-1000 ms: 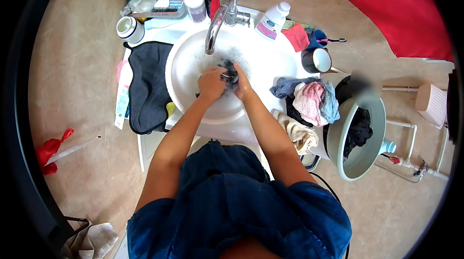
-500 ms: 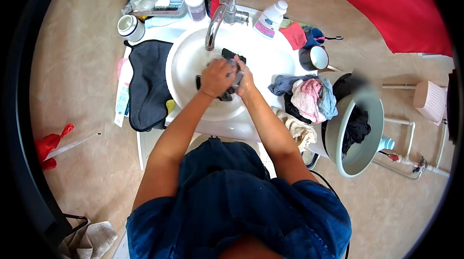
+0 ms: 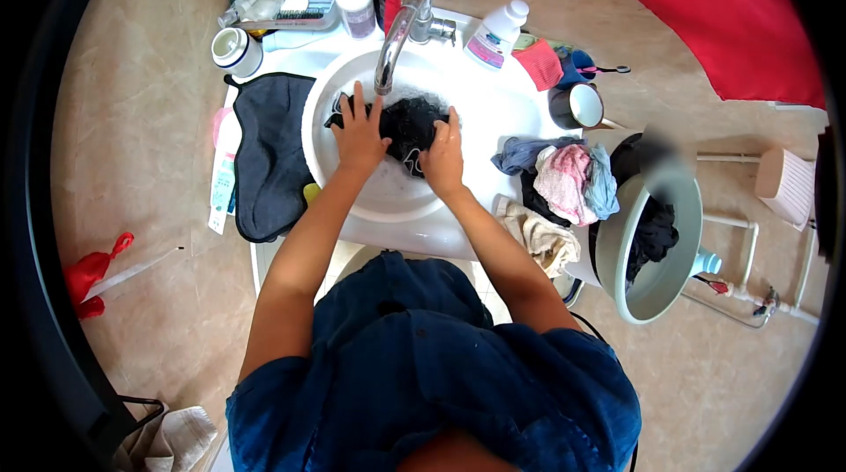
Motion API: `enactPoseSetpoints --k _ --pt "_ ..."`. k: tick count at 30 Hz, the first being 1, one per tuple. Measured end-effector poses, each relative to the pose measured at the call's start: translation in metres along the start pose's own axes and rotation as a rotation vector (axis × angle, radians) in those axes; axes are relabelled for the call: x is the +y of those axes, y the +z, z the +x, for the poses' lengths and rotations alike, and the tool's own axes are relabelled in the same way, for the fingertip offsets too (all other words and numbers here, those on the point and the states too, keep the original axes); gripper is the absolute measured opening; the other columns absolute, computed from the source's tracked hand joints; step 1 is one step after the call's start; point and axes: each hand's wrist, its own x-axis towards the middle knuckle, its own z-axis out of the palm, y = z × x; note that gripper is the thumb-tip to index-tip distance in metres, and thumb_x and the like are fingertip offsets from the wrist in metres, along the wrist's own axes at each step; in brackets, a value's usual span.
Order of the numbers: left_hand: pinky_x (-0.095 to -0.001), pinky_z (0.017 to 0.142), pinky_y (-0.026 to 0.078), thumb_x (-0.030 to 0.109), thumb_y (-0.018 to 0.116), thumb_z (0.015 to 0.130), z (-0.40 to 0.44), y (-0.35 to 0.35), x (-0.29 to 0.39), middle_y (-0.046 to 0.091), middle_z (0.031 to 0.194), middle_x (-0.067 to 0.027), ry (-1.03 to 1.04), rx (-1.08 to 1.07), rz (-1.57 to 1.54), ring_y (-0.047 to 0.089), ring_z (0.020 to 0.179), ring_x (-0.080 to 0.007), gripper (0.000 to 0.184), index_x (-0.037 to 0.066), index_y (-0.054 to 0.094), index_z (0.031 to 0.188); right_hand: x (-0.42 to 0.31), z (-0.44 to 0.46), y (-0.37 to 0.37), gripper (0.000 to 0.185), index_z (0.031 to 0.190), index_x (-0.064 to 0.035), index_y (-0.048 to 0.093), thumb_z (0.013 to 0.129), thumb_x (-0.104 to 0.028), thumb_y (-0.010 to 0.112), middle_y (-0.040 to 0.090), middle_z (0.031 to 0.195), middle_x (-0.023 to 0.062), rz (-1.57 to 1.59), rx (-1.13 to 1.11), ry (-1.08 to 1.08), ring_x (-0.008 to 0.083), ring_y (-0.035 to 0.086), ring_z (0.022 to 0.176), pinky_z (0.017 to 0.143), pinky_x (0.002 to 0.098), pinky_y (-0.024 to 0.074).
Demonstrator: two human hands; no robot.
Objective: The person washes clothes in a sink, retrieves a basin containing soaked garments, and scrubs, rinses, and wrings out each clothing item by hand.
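Observation:
A wet black cloth [image 3: 407, 130], with thin white lines on it, lies spread in the white sink basin [image 3: 319, 150] below the faucet [image 3: 394, 53]. Suds or water show around its edges. My left hand [image 3: 359, 139] rests on the cloth's left part with fingers spread wide. On the right edge of the cloth lies my right hand [image 3: 445, 157], its thumb and fingers apart. Neither hand is closed on the fabric. The faucet's spout ends just above the fingers of my left hand.
Left of the basin hangs a dark grey mat [image 3: 273, 155]. A pump bottle [image 3: 355, 5] and a white bottle [image 3: 496, 34] stand behind. On the right are a pile of clothes [image 3: 564, 181], a mug [image 3: 577, 106] and a tilted pale basin [image 3: 659, 291] holding black fabric.
Both hands were closed together around the bunched dark cloth. Now they are apart and opened, the left further left, and the cloth lies spread out in the basin.

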Motion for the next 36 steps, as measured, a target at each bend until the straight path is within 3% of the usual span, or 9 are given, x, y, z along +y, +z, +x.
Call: enactPoseSetpoints --k 5,9,13,14,17,20,23,31,36 --pt "-0.0715 0.093 0.034 0.040 0.079 0.070 0.010 0.051 -0.004 0.013 0.155 -0.0128 0.052 -0.174 0.204 0.008 0.141 -0.0445 0.099 0.024 0.023 0.149 0.010 -0.010 0.043 0.065 0.138 -0.0032 0.039 0.079 -0.015 0.063 0.020 0.153 0.0189 -0.528 -0.217 -0.208 0.0392 0.025 0.139 0.104 0.0512 0.0342" --pt "-0.0705 0.099 0.026 0.030 0.055 0.088 0.019 0.067 -0.004 0.014 0.155 -0.0122 0.136 -0.338 0.376 0.005 0.142 -0.0411 0.062 0.017 0.035 0.145 0.020 -0.006 0.063 0.058 0.143 -0.0059 0.036 0.088 -0.019 0.050 0.022 0.153 0.0146 -0.709 -0.463 -0.196 0.0351 0.023 0.140 0.100 0.0498 0.0361" --pt "-0.0689 0.099 0.026 0.021 0.045 0.089 0.042 0.089 -0.009 0.051 0.134 -0.0150 0.087 -0.593 0.329 0.040 0.128 -0.0352 0.047 0.012 0.050 0.135 0.034 0.023 0.079 0.049 0.136 -0.0035 0.044 0.091 -0.021 0.044 0.040 0.143 0.0174 -0.533 -1.160 0.115 0.0283 0.038 0.132 0.102 0.0416 0.0363" --pt "-0.0595 0.092 0.038 0.021 0.047 0.089 0.032 0.111 -0.013 0.059 0.123 -0.0044 0.057 -0.155 0.324 0.056 0.111 -0.0306 0.037 0.008 0.060 0.121 0.037 0.015 0.074 0.043 0.128 -0.0027 0.051 0.090 -0.021 0.045 0.046 0.137 0.0192 -0.342 -0.897 0.136 0.0292 0.045 0.126 0.103 0.0392 0.0361" --pt "-0.0480 0.089 0.045 0.017 0.054 0.083 0.048 0.153 -0.026 0.061 0.113 -0.0091 0.010 0.151 -0.007 0.058 0.108 -0.0310 0.029 0.011 0.066 0.109 0.073 0.015 0.098 0.045 0.128 -0.0054 0.052 0.088 -0.027 0.050 0.047 0.138 0.0159 -0.228 -0.651 0.064 0.0298 0.046 0.125 0.104 0.0394 0.0351" --pt "-0.0396 0.083 0.049 0.014 0.060 0.077 0.044 0.077 -0.001 0.062 0.107 -0.0093 -0.363 0.016 -0.691 0.059 0.102 -0.0310 0.025 0.015 0.068 0.100 0.073 0.016 0.079 0.050 0.130 -0.0029 0.048 0.088 -0.028 0.056 0.053 0.131 0.0161 0.976 -0.363 0.622 0.0283 0.050 0.120 0.104 0.0385 0.0369" --pt "-0.0383 0.085 0.049 0.010 0.067 0.067 0.022 0.037 0.024 0.061 0.105 -0.0098 -0.039 0.018 -0.654 0.060 0.100 -0.0284 0.037 0.010 0.066 0.104 0.018 0.016 0.026 0.048 0.126 -0.0048 0.051 0.089 -0.035 0.058 0.056 0.125 0.0115 1.643 -0.248 1.056 0.0264 0.051 0.119 0.102 0.0411 0.0390" --pt "-0.0382 0.066 0.050 0.017 0.066 0.067 -0.056 -0.037 0.109 0.058 0.078 -0.0019 0.229 0.090 -0.556 0.060 0.078 -0.0249 0.007 0.012 0.064 0.071 0.053 0.004 0.044 0.039 0.119 -0.0051 0.054 0.094 -0.034 0.051 0.062 0.112 0.0101 2.126 -0.623 0.855 0.0244 0.059 0.104 0.091 0.0394 0.0477" --pt "-0.0382 0.052 0.048 0.023 0.069 0.073 -0.041 -0.012 0.108 0.056 0.065 -0.0044 0.320 0.420 -0.480 0.059 0.061 -0.0263 0.021 0.013 0.054 0.062 0.044 0.001 0.045 0.036 0.117 -0.0055 0.055 0.095 -0.032 0.048 0.062 0.110 0.0097 2.122 -0.553 0.830 0.0233 0.061 0.101 0.088 0.0373 0.0490"
